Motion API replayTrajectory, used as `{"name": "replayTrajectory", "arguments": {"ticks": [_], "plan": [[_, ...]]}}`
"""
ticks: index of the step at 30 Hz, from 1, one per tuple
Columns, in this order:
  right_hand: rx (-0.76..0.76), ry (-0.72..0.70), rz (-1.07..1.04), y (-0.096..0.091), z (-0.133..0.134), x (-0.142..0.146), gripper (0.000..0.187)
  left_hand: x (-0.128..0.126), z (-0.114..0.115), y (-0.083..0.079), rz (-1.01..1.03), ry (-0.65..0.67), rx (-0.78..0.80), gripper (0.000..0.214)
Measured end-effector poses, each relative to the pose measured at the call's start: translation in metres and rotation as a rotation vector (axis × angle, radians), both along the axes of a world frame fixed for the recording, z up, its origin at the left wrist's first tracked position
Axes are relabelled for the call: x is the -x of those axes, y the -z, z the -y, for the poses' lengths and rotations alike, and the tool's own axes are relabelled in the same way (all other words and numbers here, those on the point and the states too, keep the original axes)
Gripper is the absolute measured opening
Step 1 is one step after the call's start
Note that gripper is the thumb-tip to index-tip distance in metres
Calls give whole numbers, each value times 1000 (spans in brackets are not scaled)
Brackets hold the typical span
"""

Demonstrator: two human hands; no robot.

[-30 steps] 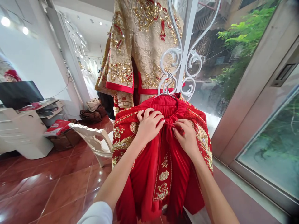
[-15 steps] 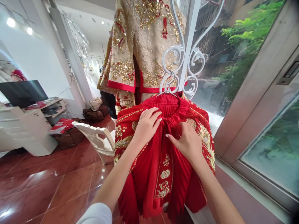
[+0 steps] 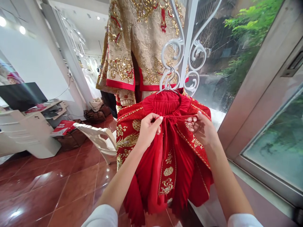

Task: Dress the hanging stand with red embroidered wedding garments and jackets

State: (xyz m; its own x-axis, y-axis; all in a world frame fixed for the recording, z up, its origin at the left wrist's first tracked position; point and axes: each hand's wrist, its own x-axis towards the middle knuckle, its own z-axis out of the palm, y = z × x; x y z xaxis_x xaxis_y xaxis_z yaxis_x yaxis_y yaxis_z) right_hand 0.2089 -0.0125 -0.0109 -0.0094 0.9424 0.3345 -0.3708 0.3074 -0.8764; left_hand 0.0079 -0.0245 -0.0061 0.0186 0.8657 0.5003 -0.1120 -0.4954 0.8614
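In front of the white stand (image 3: 187, 47), the red garment (image 3: 153, 170) hangs from a hanger (image 3: 168, 84) that bears its weight, freeing the left hand (image 3: 149, 127) and right hand (image 3: 205, 127) for its tie cord (image 3: 177, 117). Set apart, both appear to pinch it, drawing it straight (taut, I'd judge).

A person wears a white top, seen here by its two sleeves. The left sleeve (image 3: 101, 217) and the right sleeve (image 3: 243, 221) are plain, smooth cloth, each ending in a rounded hem near the elbow. The left forearm (image 3: 123, 176) and right forearm (image 3: 226, 179) are bare, slim and narrowing to the wrist. Left hand (image 3: 149, 130) and right hand (image 3: 205, 130) are bare too.
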Motion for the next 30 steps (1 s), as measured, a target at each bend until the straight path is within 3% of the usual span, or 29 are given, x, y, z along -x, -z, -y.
{"name": "replayTrajectory", "arguments": {"ticks": [2, 7, 10, 13, 15, 18, 20, 22, 24, 26, 30], "plan": [[44, -61, -60, -5, -8, -2, 37, 0, -6, 0, 56, 14, -9, 27], [110, 9, -132, -10, -32, -9, 23, 15, -16, 5, 66, 87, 23, 30], [89, 22, -144, -8, -41, -10, 22, 26, -13, 7, -178, -143, -98, 36], [-50, 62, -24, 3, -34, -4, 22, 34, -3, 12, -400, -338, -251, 28], [-184, 207, 161, 18, -19, 2, 21, 39, 9, 23, -484, -440, -328, 15], [-409, 649, 604, 58, 8, 3, 56, 46, 33, 61, -692, -777, -451, 33], [-457, 969, 909, 92, 19, -6, 70, 54, 47, 97, -880, -997, -411, 41], [-402, 1197, 1042, 125, 25, -24, 64, 65, 57, 130, -1004, -1115, -262, 42], [-320, 1257, 1058, 149, 30, -45, 46, 78, 65, 153, -1073, -1079, -150, 24], [-260, 1216, 1073, 163, 39, -61, 32, 90, 75, 163, -1104, -959, -94, 8], [-318, 1217, 1139, 174, 62, -67, 27, 99, 97, 164, -1032, -787, -129, 18]]}}
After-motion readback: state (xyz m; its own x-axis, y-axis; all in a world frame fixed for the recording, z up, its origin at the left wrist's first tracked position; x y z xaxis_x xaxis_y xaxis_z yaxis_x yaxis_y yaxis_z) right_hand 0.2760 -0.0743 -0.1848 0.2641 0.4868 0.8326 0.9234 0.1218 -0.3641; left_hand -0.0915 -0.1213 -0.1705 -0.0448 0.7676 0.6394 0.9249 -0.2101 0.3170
